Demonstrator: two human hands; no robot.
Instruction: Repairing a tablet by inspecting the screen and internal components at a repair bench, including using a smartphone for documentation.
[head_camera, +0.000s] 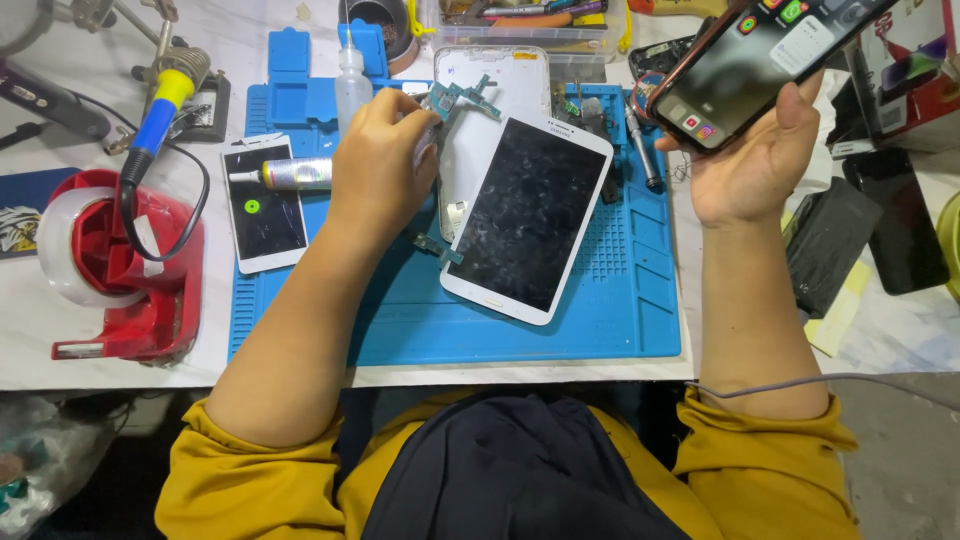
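Seen from above, our left hand (385, 160) pinches a small green circuit board (462, 98) between closed fingertips, lifting it just over the open white tablet housing (495, 85), likely so it stays clear of the frame. A white tablet screen panel (528, 218) lies tilted against that housing on the blue repair mat (600, 320). Our right hand (752, 160) cradles a lit smartphone (765, 60), fingers curled round its edges, screen angled towards us for reading.

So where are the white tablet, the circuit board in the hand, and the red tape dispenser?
white tablet (527, 220), head view, middle of its dark screen.
circuit board (462, 99), head view, its green upper strip above the left hand (378, 160).
red tape dispenser (150, 290), head view, its red body.
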